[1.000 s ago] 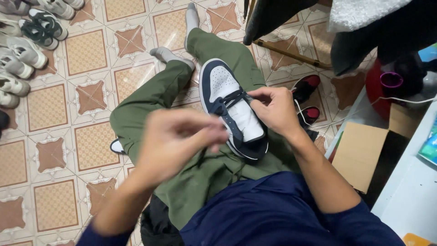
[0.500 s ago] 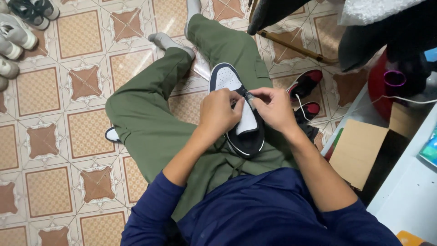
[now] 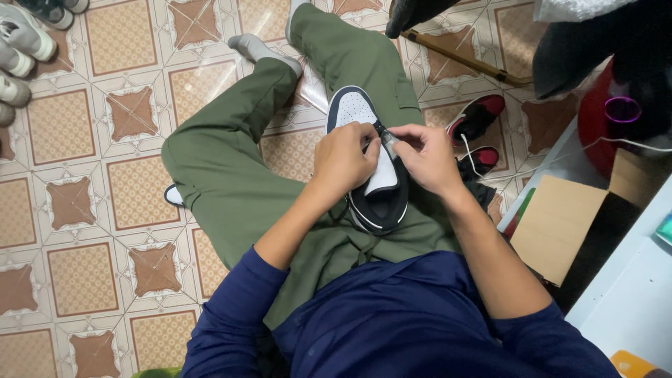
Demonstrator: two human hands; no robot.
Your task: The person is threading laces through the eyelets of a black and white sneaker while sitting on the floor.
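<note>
Both hands sit curled over a navy and white sneaker [image 3: 371,178] resting on the lap, the left hand [image 3: 344,158] and right hand [image 3: 425,158] each pinching a dark lace [image 3: 380,131] between their fingertips.

place: home room | cues: patterned tile floor [image 3: 133,189], sneaker row [image 3: 17,49], cardboard box [image 3: 553,227]
</note>
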